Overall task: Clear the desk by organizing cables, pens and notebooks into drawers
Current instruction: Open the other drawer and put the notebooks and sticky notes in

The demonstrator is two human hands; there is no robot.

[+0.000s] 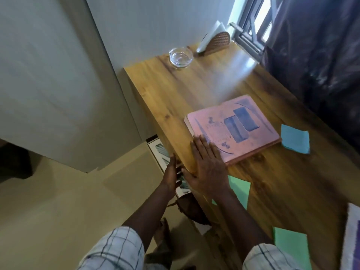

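Note:
A pink notebook (231, 128) with blue pictures on its cover lies flat on the wooden desk (175, 90). My right hand (206, 164) rests palm down on the desk, fingers spread, its fingertips on the notebook's near left corner. My left hand (172, 176) hangs below the desk's left edge with its fingers apart, next to an open drawer (158, 151) that holds printed paper. Neither hand holds anything.
A glass ashtray (180, 56) and a wooden napkin holder (214, 40) stand at the far end. A blue sticky pad (295, 138) and two green ones (240, 189) (290, 243) lie on the desk. A dark curtain (321, 55) hangs right. A dark bag (191, 208) sits under the desk edge.

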